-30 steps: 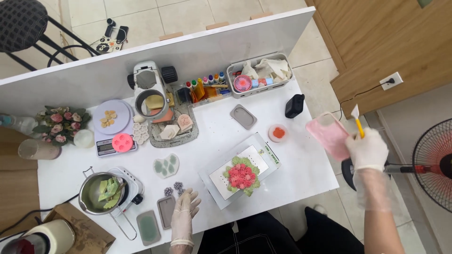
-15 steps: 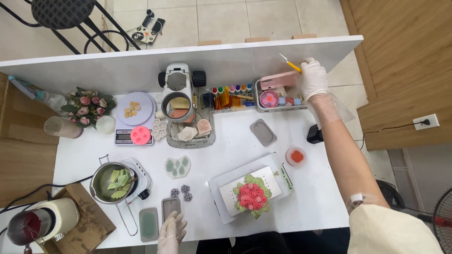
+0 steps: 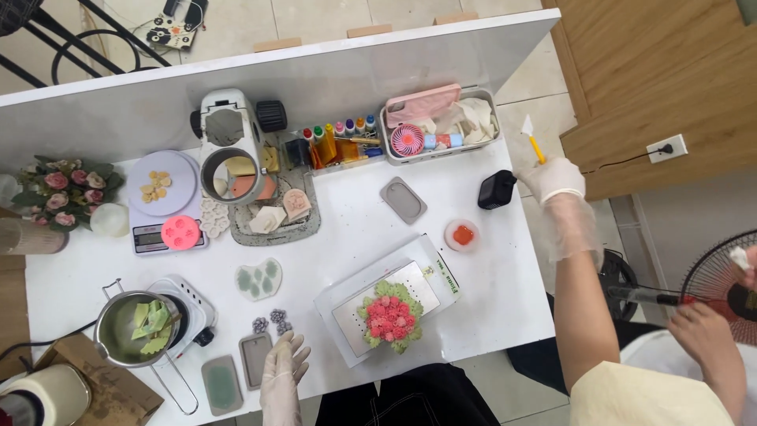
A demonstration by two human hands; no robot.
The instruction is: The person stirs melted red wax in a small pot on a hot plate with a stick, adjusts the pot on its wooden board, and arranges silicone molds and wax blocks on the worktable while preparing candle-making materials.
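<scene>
My right hand [image 3: 556, 180], gloved, is off the table's right edge and grips a small yellow-handled scraper [image 3: 534, 140] with its white blade pointing up. A pink rectangular mould [image 3: 422, 102] lies on top of the grey basket [image 3: 481, 138] at the back. My left hand [image 3: 282, 367], also gloved, rests with fingers spread at the front edge, touching a grey rectangular mould [image 3: 254, 359]. A pink and green flower piece [image 3: 386, 313] sits on a white board [image 3: 410, 276] in the middle front.
A black box [image 3: 497, 189] and a small dish of red [image 3: 461, 234] stand near the right edge. A pot of green pieces [image 3: 134, 327] sits on a hotplate at left. Another person's hand [image 3: 702, 331] is by a floor fan [image 3: 721, 276].
My right hand carried the pink mould from the right side to the basket, left it there, and drew back to the right edge with only the scraper. My left hand stayed put.
</scene>
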